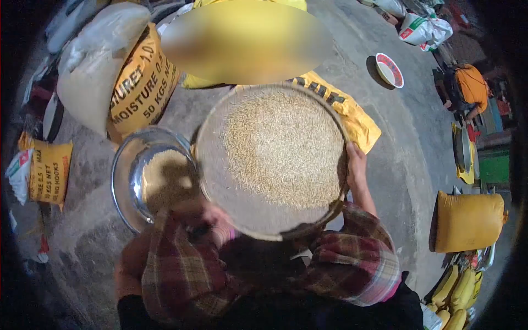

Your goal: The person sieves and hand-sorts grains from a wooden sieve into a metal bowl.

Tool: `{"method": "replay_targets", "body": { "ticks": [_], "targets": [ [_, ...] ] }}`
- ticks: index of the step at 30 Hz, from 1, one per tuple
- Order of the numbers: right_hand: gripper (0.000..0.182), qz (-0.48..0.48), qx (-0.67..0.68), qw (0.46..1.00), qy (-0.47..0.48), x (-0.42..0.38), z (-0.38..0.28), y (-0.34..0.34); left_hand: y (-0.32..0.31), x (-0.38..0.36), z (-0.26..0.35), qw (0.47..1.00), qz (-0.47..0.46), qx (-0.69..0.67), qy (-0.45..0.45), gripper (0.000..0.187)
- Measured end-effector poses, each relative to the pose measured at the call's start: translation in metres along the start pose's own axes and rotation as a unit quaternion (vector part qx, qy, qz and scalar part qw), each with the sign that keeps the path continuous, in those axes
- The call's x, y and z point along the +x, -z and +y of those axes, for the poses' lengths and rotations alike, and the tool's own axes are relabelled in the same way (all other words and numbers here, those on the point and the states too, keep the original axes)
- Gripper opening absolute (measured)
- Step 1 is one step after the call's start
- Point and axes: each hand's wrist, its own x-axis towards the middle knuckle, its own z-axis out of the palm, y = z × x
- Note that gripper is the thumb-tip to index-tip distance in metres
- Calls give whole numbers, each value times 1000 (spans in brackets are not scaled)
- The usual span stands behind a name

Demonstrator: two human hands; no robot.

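Observation:
A round, shallow winnowing tray (213, 140) full of pale brown grain (289, 148) is held in front of me. Most of the grain lies over the tray's middle and right, leaving a bare strip along the left. My right hand (356, 165) grips the right rim, its fingers partly hidden under the edge. At the lower left rim, my left hand (217, 220) is closed on the tray, somewhat blurred and in shadow. A shiny steel basin (124, 181) sits just left of the tray, with fine tan grain or meal (165, 173) inside, partly shaded.
Behind the basin stands a large yellow printed sack (144, 82) with a pale plastic liner. A flattened yellow sack (360, 124) lies beyond the tray. Farther off are a red-patterned bowl (389, 70), a full yellow sack (470, 221) and a person in orange (471, 88).

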Motion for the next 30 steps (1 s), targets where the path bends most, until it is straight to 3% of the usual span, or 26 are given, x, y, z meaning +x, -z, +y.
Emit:
{"method": "replay_targets", "body": {
  "ticks": [2, 3, 4, 5, 6, 7, 9, 10, 12, 14, 16, 17, 19, 20, 22, 23, 24, 25, 26, 28, 29, 30],
  "targets": [
    [32, -39, -28, 999, -14, 18, -15, 3, -4, 12, 72, 961, 95, -258, -29, 29],
    [32, -52, -41, 997, -31, 16, -34, 7, -3, 15, 62, 938, 168, -292, 82, 31],
    [31, -53, 14, 996, -70, 10, -44, 13, -2, 33, 93, 889, 198, -367, 188, 35],
    [31, -47, -36, 994, -89, 9, -30, 21, 0, 52, 124, 816, 244, -441, 284, 39],
    [32, -44, -92, 989, -102, 9, -18, 31, -4, 49, 130, 811, 228, -451, 295, 37],
    [34, 8, -40, 995, -95, -7, -21, 18, -7, 41, 125, 842, 179, -430, 273, 36],
    [35, -16, -19, 999, -39, -13, -21, 6, -4, 31, 121, 879, 142, -385, 244, 34],
    [35, -23, -9, 1000, 4, -13, -27, -1, 0, 31, 119, 868, 159, -399, 248, 34],
    [36, -14, -41, 998, -40, 10, -33, 6, 11, 43, 119, 813, 239, -448, 286, 32],
    [37, -26, -8, 999, -35, 6, -27, 16, -3, 35, 106, 815, 246, -445, 277, 31],
    [37, -9, -16, 998, -61, -3, -12, 21, -4, 42, 115, 849, 210, -408, 262, 30],
    [37, -3, -17, 999, -39, -11, -10, 14, -1, 31, 127, 924, 152, -272, 222, 26],
    [36, -7, -38, 999, -12, -4, -16, 2, -3, 30, 135, 968, 93, -138, 188, 23],
    [35, -15, -76, 997, 1, 7, -19, 3, -4, 42, 137, 921, 179, -237, 252, 20],
    [32, -26, 0, 999, -35, 10, -34, 12, 9, 62, 136, 778, 343, -392, 351, 14],
    [31, -18, 22, 997, -74, -3, -41, 14, 0, 54, 119, 791, 302, -468, 255, 20],
    [31, -15, 36, 993, -109, -13, -46, 18, -4, 46, 120, 795, 300, -467, 246, 20],
    [31, -10, 10, 997, -82, -11, -21, 23, -10, 39, 121, 938, 265, -200, 98, 23],
    [31, -10, -17, 998, -57, -5, 4, 23, -6, 38, 118, 949, 238, -182, 103, 26],
    [32, 9, -24, 999, -43, -9, -18, 9, 2, 35, 112, 966, 183, -145, 109, 32],
    [32, -12, -33, 999, -21, -4, -30, 7, 11, 40, 89, 874, 260, -328, 248, 27],
    [33, -28, -35, 999, 5, 1, -36, 5, 20, 44, 88, 728, 323, -479, 369, 22]
  ]
}}
